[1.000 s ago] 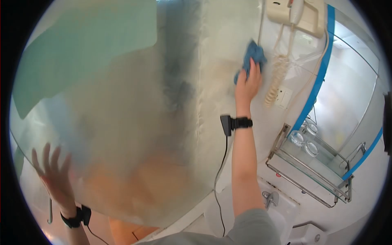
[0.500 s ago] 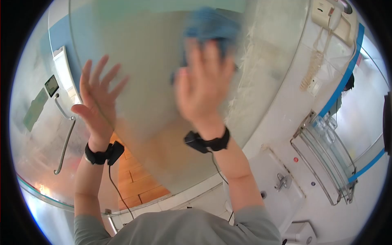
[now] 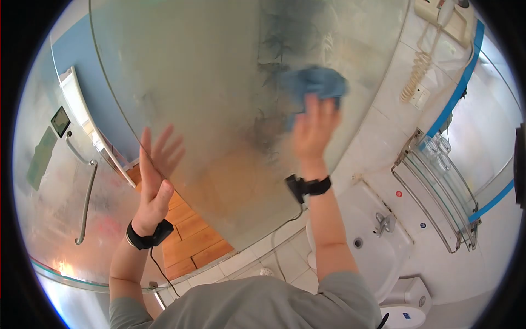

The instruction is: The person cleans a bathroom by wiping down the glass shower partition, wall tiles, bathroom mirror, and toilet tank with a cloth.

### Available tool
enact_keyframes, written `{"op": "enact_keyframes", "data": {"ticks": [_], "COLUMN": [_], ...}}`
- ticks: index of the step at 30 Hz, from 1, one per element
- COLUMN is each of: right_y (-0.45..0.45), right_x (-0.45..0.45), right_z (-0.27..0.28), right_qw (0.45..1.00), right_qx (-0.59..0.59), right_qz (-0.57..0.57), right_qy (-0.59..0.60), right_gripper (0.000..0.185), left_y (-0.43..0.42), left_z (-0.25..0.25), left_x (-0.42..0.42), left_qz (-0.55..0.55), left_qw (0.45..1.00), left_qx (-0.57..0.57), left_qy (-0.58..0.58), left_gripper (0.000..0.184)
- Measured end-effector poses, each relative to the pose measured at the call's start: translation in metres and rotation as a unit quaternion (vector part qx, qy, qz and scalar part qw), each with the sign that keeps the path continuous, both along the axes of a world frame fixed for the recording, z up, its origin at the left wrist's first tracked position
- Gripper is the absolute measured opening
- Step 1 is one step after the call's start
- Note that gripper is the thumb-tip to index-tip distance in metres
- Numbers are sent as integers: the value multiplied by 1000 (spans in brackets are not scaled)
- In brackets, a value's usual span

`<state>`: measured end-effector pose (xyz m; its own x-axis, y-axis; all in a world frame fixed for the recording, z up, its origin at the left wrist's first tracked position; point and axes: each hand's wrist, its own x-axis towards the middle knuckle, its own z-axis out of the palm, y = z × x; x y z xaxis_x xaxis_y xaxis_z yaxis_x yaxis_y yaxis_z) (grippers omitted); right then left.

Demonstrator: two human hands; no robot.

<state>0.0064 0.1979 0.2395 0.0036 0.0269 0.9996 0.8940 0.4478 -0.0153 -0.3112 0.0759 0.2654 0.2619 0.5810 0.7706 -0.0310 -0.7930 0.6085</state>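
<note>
My right hand (image 3: 316,129) presses a crumpled blue cloth (image 3: 319,86) against a frosted glass panel (image 3: 208,93); hand and cloth are slightly blurred. My left hand (image 3: 156,175) is at the panel's left edge, with fingers spread and nothing held. Whether its fingers touch the glass edge I cannot tell. A black strap with a small device and a cable sits on each wrist.
A glass door with a metal handle (image 3: 87,203) curves along the left, beside wooden flooring (image 3: 192,241). To the right are a white sink (image 3: 356,230), a metal and glass shelf (image 3: 433,192), a mirror (image 3: 476,131), a wall phone (image 3: 446,19) and a toilet (image 3: 405,312).
Over the last second the view has swung. Since half a second ago, my right hand and the cloth have moved right and down across the glass, and my left hand has shifted right and down.
</note>
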Motion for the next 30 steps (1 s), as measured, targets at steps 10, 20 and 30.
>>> {"op": "enact_keyframes", "data": {"ticks": [10,20,30], "right_y": [66,-124,-24], "right_x": [95,-168,3], "right_z": [-92,-123,-101], "right_qw": [917,968,986], "right_qx": [-190,-55,-147], "right_qz": [-38,222,59], "right_qy": [348,-103,41], "right_gripper": [50,28,36], "left_y": [2,-4,9], "left_z": [-12,-10,-53], "left_x": [33,26,21], "left_qz": [83,9,79], "left_qw": [991,981,994], "left_qx": [-1,-53,-10], "left_qy": [-101,-186,-77], "left_gripper": [71,112,98]}}
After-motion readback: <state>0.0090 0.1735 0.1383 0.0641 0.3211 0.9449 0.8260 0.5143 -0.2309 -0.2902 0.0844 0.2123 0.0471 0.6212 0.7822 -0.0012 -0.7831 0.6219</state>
